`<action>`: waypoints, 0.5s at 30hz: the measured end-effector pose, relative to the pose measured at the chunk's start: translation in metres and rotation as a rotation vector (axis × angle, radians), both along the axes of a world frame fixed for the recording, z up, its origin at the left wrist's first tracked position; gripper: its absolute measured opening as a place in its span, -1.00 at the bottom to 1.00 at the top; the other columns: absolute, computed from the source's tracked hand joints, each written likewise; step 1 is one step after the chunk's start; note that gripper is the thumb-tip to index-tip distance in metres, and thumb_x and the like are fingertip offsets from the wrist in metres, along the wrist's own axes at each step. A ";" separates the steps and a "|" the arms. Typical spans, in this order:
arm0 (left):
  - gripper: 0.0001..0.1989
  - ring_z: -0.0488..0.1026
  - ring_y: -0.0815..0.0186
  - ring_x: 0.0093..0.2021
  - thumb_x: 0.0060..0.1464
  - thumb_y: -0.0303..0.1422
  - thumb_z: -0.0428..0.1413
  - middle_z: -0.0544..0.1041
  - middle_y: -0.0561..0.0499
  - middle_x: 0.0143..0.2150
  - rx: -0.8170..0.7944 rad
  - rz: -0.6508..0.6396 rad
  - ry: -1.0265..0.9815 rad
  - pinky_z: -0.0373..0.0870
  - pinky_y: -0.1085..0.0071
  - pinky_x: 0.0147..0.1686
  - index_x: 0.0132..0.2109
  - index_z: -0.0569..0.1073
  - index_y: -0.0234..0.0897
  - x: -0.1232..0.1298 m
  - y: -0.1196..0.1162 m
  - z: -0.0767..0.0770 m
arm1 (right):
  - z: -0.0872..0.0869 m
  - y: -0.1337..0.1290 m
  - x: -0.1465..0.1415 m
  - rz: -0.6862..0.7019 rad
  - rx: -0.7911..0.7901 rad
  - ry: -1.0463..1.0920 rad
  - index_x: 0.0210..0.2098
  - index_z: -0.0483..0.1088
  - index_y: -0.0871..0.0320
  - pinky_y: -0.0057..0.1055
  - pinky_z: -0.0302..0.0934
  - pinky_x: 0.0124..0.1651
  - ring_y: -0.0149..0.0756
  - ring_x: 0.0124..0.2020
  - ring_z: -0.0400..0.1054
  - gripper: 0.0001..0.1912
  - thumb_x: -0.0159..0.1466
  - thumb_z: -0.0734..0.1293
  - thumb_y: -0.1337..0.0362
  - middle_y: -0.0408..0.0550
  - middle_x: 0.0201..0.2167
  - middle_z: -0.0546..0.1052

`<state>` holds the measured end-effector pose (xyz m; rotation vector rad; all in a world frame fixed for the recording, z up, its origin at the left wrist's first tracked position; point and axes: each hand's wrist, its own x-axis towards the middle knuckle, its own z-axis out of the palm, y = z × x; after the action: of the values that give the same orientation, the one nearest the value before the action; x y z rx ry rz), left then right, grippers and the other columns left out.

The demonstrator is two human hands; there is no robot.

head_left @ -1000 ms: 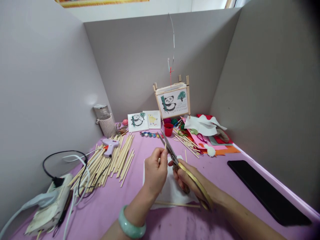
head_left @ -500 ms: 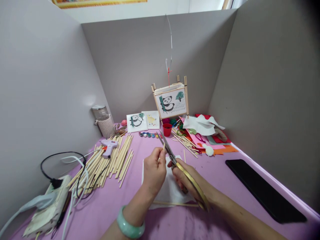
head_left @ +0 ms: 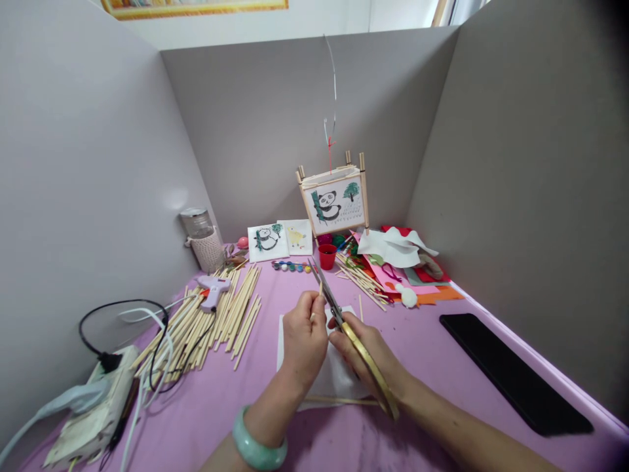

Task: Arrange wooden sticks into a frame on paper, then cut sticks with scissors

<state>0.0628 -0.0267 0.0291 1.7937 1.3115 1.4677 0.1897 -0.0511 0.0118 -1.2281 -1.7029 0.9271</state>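
Note:
My left hand [head_left: 305,331], with a green bangle on its wrist, is closed on a thin wooden stick [head_left: 321,288] whose tip pokes up past the fingers. In my right hand [head_left: 366,347] are scissors [head_left: 366,357] with gold handles. Their narrow blades point up and away, slightly parted, right beside the stick tip. Beneath both hands lies a white sheet [head_left: 286,341], with another stick [head_left: 339,400] along its near edge.
Wooden sticks [head_left: 236,308] and a purple glue gun [head_left: 213,290] lie left, near a power strip [head_left: 98,406] with cables. A panda lantern [head_left: 337,204] hangs behind a red cup [head_left: 327,257]. Coloured felt lies back right; a black phone-like slab [head_left: 511,370] is at right.
The handles of the scissors have closed a little and shifted slightly left with my right hand. My left hand keeps its hold on the stick. The whole view has shifted slightly.

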 end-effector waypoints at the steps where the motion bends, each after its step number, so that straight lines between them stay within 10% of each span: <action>1: -0.79 0.22 0.42 -0.57 0.23 -0.29 -0.09 0.28 0.15 -0.57 0.000 -0.002 0.000 0.11 0.48 -0.50 -0.33 0.33 -0.25 0.000 0.000 0.000 | -0.002 0.000 -0.001 -0.012 0.009 0.002 -0.26 0.28 0.16 -0.50 0.03 -0.47 -0.44 -0.55 0.14 -0.73 0.25 0.25 0.06 -0.25 -0.58 0.30; 15: -0.72 -0.02 0.49 -0.63 0.23 -0.19 -0.05 0.13 0.21 -0.67 -0.261 -0.363 -0.493 -0.09 0.52 -0.61 -0.21 0.38 -0.34 -0.009 0.008 0.005 | 0.004 0.004 0.009 -0.115 -0.013 -0.001 -0.26 0.32 0.13 -0.50 0.05 -0.55 -0.45 -0.67 0.13 -0.70 0.26 0.20 0.02 -0.29 -0.66 0.27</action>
<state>0.0540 -0.0185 0.0343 1.3044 0.8322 1.3451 0.1986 -0.0466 0.0155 -1.3207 -1.6116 0.8692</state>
